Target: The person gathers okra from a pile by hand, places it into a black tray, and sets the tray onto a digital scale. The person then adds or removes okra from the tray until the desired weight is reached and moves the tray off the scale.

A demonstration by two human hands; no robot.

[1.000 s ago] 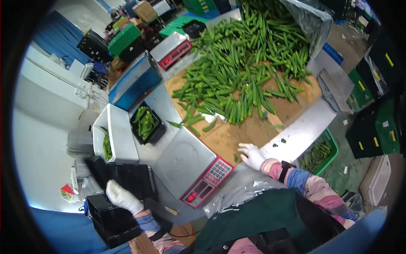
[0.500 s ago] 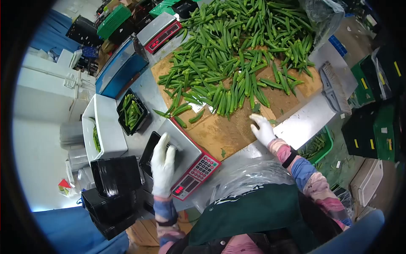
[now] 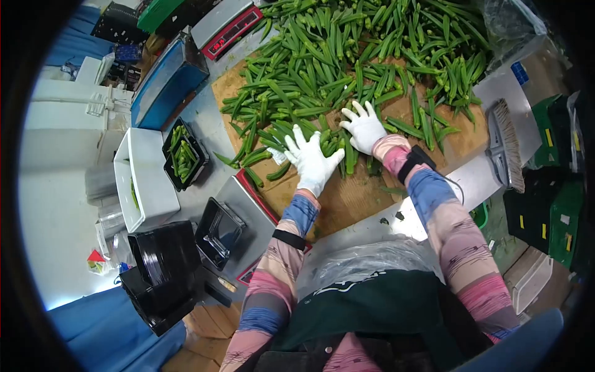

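A large heap of green okra (image 3: 322, 68) covers a brown cardboard sheet (image 3: 297, 192) on the metal table. My left hand (image 3: 312, 162), in a white glove, lies with fingers spread on the near edge of the okra. Beside it my right hand (image 3: 364, 129), gloved too, spreads its fingers over the pods. Under my left forearm is a red-edged scale (image 3: 251, 204), partly hidden. An empty black plastic tray (image 3: 220, 232) rests at that scale's left side. Another black tray (image 3: 185, 155) farther left holds okra pods.
A white bin (image 3: 145, 180) and stacked black trays (image 3: 164, 260) stand at the left. Behind are a blue box-like machine (image 3: 164, 80) and a second scale (image 3: 232, 31). A brush (image 3: 505, 146) lies on the right edge, near dark green crates (image 3: 545, 217).
My left hand has moved from the black tray on the scale to the okra. My right hand has reached farther forward onto the pods. The view has shifted slightly.
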